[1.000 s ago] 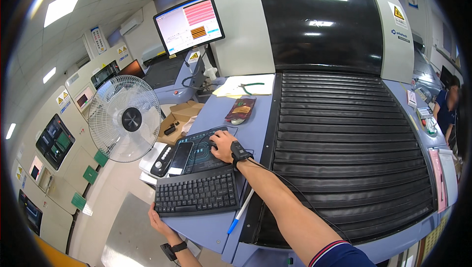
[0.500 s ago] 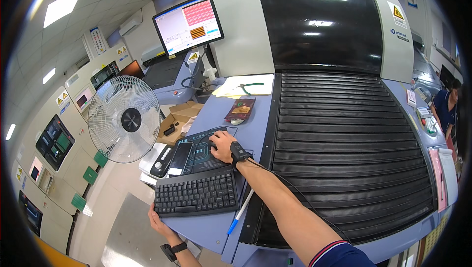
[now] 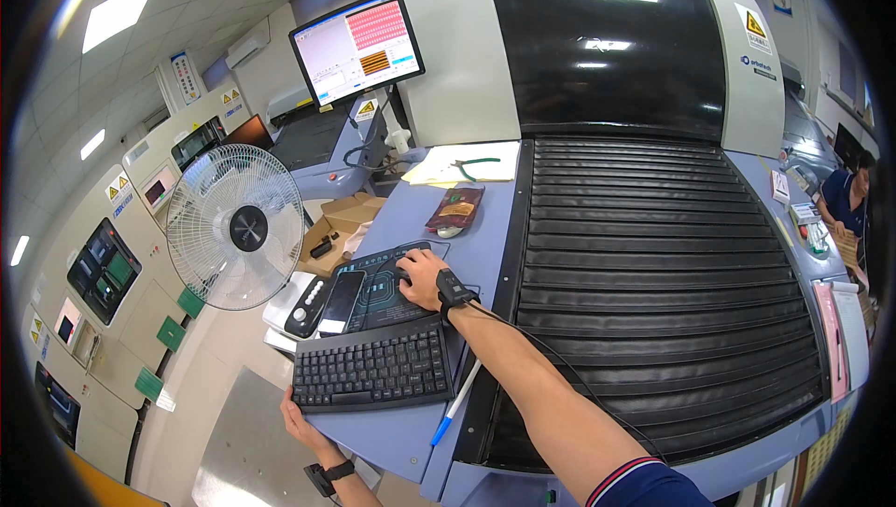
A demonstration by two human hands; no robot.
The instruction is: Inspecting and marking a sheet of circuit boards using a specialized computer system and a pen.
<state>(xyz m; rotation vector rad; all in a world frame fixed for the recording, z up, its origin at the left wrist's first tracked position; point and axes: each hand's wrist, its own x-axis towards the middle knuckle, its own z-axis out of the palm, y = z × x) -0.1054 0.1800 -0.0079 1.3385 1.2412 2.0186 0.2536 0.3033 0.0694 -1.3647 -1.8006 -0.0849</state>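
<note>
- R hand (image 3: pixel 423 277), qty 1: curled palm-down over dark mouse (image 3: pixel 404 275); mouse mostly hidden beneath.
- Mouse pos.: R part of patterned mat (image 3: pixel 381 285), far side of keyboard (image 3: pixel 371 367). Best moved in small strokes, I'd judge, w/ wrist low & fingers loose.
- L hand (image 3: pixel 301 421), qty 1: at keyboard's near-L corner, by table (image 3: pixel 387 437) edge; gripping or just resting, can't tell. Hands well apart. Light touch advised there, so keyboard doesn't shift.
- Monitor (image 3: pixel 357 48): far L, lit, pink pattern block above striped orange/black panel. Eyes here rather than on mouse, prob. best.
- Phone (image 3: pixel 343 302): lies on L part of mat, L of mouse. Limits room that way; wide L strokes could bump it.
- Pen (image 3: pixel 456 402), white w/ blue end: R of keyboard, near R forearm. Mind sleeve/arm sweep; might roll.
- Pouch (image 3: pixel 455 209), dark red: far of mat, apart from R hand. OK as is.
</note>
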